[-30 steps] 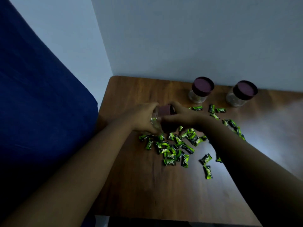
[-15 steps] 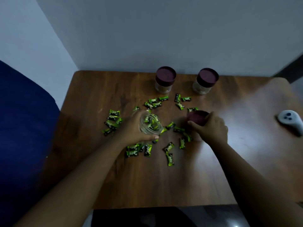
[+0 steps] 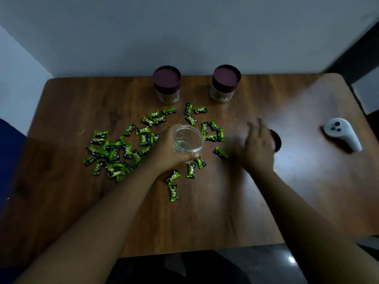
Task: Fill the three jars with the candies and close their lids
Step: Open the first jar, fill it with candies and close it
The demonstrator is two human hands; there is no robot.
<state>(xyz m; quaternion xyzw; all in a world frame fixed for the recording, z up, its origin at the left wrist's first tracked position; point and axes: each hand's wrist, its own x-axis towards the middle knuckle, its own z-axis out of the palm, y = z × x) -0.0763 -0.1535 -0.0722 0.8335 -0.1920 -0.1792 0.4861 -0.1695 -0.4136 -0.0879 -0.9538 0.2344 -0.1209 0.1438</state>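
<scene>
My left hand [image 3: 167, 149] grips a clear open jar [image 3: 187, 140] standing upright at the table's middle; the jar looks empty. Its maroon lid [image 3: 275, 140] lies on the table just right of my right hand [image 3: 256, 146], which is blurred, fingers spread, holding nothing. Two more jars [image 3: 167, 85] [image 3: 225, 84] with maroon lids on stand at the back. Several green-and-black wrapped candies [image 3: 110, 152] lie scattered left of the open jar, behind it [image 3: 158, 117] and to its right [image 3: 212, 132].
A white controller [image 3: 341, 133] lies at the table's right side. The wooden table [image 3: 205, 212] ends at a wall behind and a blue cushion [image 3: 8, 160] on the left. Dark floor shows below the front edge.
The lid came off the jar and now lies on the table at the right. My right hand let go of it and is moving left. The jar is now upright.
</scene>
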